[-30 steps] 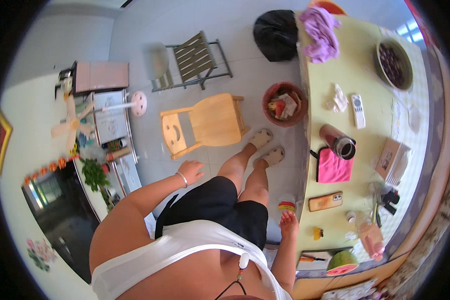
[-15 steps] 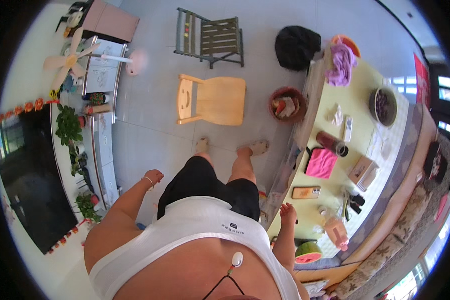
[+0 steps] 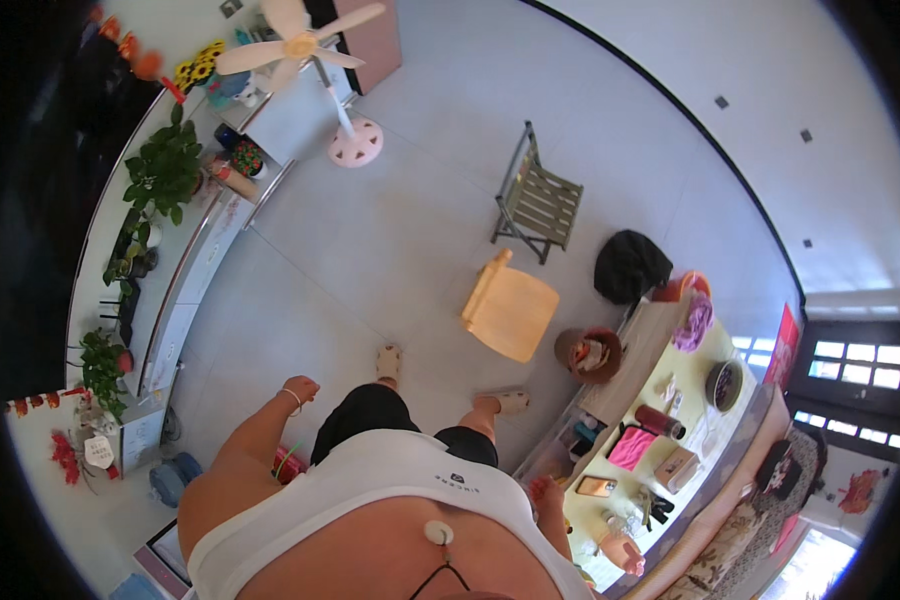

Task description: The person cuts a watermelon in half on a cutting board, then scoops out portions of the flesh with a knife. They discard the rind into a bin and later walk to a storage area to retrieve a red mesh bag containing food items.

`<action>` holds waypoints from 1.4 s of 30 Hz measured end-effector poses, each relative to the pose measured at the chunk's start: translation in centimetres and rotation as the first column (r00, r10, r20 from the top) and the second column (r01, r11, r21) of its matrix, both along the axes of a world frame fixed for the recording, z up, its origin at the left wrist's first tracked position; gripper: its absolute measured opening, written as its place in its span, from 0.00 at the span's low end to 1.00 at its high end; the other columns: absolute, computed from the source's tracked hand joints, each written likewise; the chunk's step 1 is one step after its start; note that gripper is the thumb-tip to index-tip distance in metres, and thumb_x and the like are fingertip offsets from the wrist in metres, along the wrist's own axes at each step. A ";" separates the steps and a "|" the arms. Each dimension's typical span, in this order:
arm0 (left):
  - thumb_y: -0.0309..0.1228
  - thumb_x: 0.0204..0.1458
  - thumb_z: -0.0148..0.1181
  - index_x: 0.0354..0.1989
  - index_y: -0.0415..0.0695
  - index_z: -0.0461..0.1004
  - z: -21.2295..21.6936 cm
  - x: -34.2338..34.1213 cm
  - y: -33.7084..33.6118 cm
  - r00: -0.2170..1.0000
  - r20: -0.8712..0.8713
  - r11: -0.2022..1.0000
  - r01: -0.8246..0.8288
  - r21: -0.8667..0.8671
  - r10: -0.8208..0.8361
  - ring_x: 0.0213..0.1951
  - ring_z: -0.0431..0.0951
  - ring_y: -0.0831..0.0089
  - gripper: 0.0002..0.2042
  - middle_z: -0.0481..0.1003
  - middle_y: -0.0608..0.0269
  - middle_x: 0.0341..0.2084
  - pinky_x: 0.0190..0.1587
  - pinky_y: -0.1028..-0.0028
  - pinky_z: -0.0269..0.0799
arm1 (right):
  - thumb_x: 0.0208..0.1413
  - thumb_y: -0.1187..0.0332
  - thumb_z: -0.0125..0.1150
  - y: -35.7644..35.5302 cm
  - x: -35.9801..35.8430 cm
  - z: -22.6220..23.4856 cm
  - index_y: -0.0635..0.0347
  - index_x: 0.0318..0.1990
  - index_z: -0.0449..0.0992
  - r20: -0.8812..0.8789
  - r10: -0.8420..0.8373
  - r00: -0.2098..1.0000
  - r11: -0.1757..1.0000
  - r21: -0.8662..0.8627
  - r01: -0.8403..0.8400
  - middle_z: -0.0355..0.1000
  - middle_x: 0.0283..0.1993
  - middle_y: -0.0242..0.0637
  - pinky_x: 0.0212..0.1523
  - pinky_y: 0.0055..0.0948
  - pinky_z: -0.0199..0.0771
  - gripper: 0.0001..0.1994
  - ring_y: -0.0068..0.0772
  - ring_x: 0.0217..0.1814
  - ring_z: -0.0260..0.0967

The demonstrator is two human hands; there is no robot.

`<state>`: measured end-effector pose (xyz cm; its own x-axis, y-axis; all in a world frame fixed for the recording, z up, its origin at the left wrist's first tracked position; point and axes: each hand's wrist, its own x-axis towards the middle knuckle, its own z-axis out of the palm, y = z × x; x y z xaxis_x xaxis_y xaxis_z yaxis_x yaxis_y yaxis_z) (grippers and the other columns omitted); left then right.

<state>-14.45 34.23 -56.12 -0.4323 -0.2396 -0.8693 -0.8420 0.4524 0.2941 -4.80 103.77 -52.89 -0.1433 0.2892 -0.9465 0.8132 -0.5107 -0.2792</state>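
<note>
My left hand (image 3: 301, 388), with a pale bangle at the wrist, hangs out to the left of my black shorts over the floor. Its fingers bend loosely and hold nothing. Beside the near edge of the long table (image 3: 610, 412) is my right hand (image 3: 547, 492), its fingers loosely bent and nothing visible in them. The phone (image 3: 597, 487) in an orange case lies on the tabletop closest to that hand. Past it are a pink cloth (image 3: 631, 447), a dark red bottle (image 3: 660, 421) on its side and a brown box (image 3: 676, 468).
Ahead stand a wooden chair (image 3: 515, 310) and a slatted folding chair (image 3: 545, 205). A reddish bin (image 3: 590, 355) and a black bag-like bundle (image 3: 632, 267) are by the table's far end. Along the left runs a white cabinet (image 3: 195, 280) with plants (image 3: 165, 165); a standing fan (image 3: 356, 143) is beyond.
The view has turned left, so the chairs and table appear farther right and more of the cabinet and fan shows. The watermelon on the table is no longer plainly visible. Both hands still hang low.
</note>
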 end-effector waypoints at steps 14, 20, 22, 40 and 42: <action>0.39 0.51 0.60 0.31 0.40 0.76 -2.4 -13.4 -12.5 0.956 -0.183 0.970 -0.210 0.121 0.230 0.24 0.77 0.72 0.12 0.77 0.62 0.24 0.28 0.71 0.72 | 0.60 0.57 0.51 -11.0 -19.4 3.1 0.56 0.39 0.74 -0.005 0.566 0.825 0.819 0.124 -0.561 0.77 0.32 0.39 0.26 0.33 0.73 0.13 0.35 0.28 0.74; 0.43 0.51 0.58 0.36 0.38 0.79 3.2 -21.9 -10.8 0.979 -0.199 0.998 0.049 0.041 -0.040 0.30 0.80 0.71 0.17 0.80 0.58 0.29 0.38 0.71 0.74 | 0.57 0.61 0.52 -10.8 -29.8 -1.4 0.62 0.37 0.72 0.116 0.501 0.858 0.861 0.033 -0.507 0.75 0.29 0.43 0.20 0.34 0.71 0.12 0.37 0.23 0.72; 0.44 0.52 0.56 0.34 0.38 0.79 4.4 -23.5 -12.8 0.994 -0.109 1.000 0.026 -0.012 -0.027 0.30 0.80 0.68 0.18 0.80 0.56 0.29 0.37 0.69 0.75 | 0.55 0.61 0.54 -12.6 -34.2 -0.6 0.63 0.38 0.72 0.006 0.480 0.877 0.875 0.063 -0.479 0.74 0.29 0.44 0.20 0.31 0.70 0.13 0.36 0.23 0.72; 0.43 0.47 0.59 0.38 0.41 0.78 8.8 -66.7 -8.7 0.796 -0.544 0.959 0.158 -0.233 -0.264 0.40 0.77 0.53 0.18 0.77 0.49 0.36 0.45 0.60 0.72 | 0.59 0.65 0.50 -15.2 -75.7 -1.1 0.60 0.37 0.73 -0.170 0.427 0.888 0.903 0.043 -0.427 0.76 0.30 0.44 0.24 0.33 0.74 0.09 0.36 0.25 0.73; 0.42 0.48 0.59 0.38 0.40 0.77 9.7 -75.7 -6.3 0.683 -0.633 0.930 0.296 -0.217 -0.365 0.38 0.76 0.52 0.17 0.77 0.49 0.35 0.44 0.59 0.72 | 0.60 0.64 0.51 -13.3 -77.0 -1.4 0.59 0.39 0.73 -0.277 0.730 0.624 0.679 0.200 -0.706 0.76 0.31 0.44 0.24 0.36 0.75 0.09 0.37 0.25 0.74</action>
